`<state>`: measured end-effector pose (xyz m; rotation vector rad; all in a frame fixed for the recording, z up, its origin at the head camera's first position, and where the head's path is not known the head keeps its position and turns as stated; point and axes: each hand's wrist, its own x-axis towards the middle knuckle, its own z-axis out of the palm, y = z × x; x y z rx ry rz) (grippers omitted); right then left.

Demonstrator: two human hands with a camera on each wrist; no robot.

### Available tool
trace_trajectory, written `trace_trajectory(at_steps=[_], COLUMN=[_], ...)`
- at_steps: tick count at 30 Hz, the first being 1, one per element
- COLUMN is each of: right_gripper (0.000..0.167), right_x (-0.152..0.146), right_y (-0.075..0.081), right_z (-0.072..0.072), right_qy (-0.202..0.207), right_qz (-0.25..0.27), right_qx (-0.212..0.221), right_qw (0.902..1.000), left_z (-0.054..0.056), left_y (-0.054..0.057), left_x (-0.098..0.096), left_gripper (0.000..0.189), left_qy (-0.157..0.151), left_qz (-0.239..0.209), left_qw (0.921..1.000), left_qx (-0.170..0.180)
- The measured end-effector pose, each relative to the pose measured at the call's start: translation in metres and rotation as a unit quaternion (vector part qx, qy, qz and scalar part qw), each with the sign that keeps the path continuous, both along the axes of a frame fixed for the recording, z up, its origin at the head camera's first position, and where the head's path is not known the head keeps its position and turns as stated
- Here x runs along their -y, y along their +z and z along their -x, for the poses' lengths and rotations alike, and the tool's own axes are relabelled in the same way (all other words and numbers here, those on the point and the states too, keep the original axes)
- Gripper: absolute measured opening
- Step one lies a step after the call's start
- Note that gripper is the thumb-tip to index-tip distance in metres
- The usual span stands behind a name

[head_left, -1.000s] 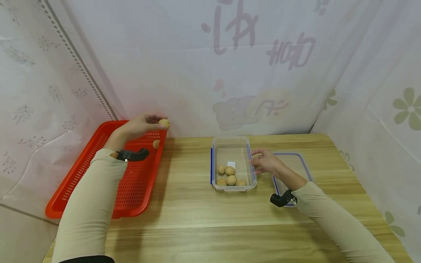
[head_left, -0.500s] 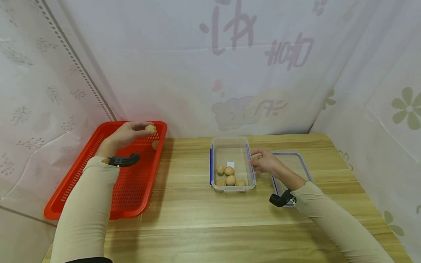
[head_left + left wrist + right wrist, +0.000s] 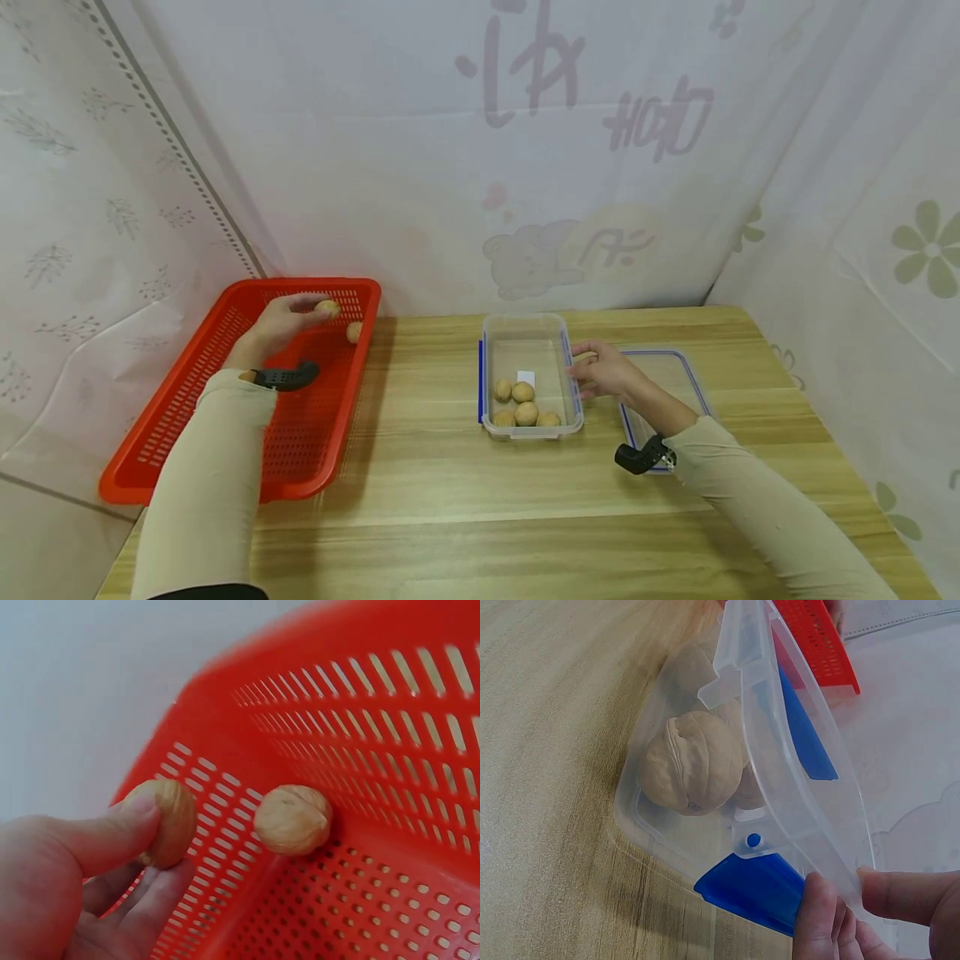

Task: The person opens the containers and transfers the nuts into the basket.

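Note:
My left hand (image 3: 279, 327) pinches a walnut (image 3: 171, 821) between thumb and fingers, inside the far end of the red plastic basket (image 3: 341, 433). A second walnut (image 3: 294, 820) lies in the basket's corner, just right of the held one in the left wrist view. At the table's middle stands a clear plastic food container (image 3: 525, 350) with several walnuts (image 3: 527, 413) at its near end. My right hand (image 3: 603, 369) grips the container's right wall, thumb at the rim and fingers by the blue latch (image 3: 754, 889).
A clear lid (image 3: 667, 371) with a blue seal lies on the wooden table (image 3: 450, 533) to the right, partly beneath my right forearm. Inside the container is a small white paper piece (image 3: 527, 377). A printed cloth (image 3: 420, 167) hangs behind the table.
With the walnut, my left hand has moved left and lower, from the basket's far right corner to within the basket. My right hand stays on the container.

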<state>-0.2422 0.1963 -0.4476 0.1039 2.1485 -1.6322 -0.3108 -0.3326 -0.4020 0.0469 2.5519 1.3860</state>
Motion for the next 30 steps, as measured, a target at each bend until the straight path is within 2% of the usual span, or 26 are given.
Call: trace_trajectory(at_steps=[9, 13, 18, 30], right_gripper=[0.05, 0.049, 0.049, 0.049], right_x=[0.0, 0.0, 0.0, 0.0], right_y=[-0.002, -0.002, -0.001, 0.0], right_z=[0.0, 0.0, 0.001, 0.002], right_qy=[0.002, 0.003, 0.001, -0.005], right_qz=[-0.003, -0.004, 0.0, 0.004], right_qx=[0.0, -0.001, 0.002, 0.006], right_qw=[1.0, 1.0, 1.0, 1.0], left_z=[0.001, 0.001, 0.0, 0.002], left_y=[-0.022, -0.033, -0.039, -0.048], left_x=[0.005, 0.005, 0.003, -0.004], left_gripper=[0.068, 0.065, 0.061, 0.055], left_qy=[0.035, 0.055, 0.071, 0.066], left_qz=[0.033, 0.024, 0.013, 0.036], left_qw=[0.9988, 0.9982, 0.9973, 0.9972], left_qx=[0.005, 0.007, 0.013, 0.007])
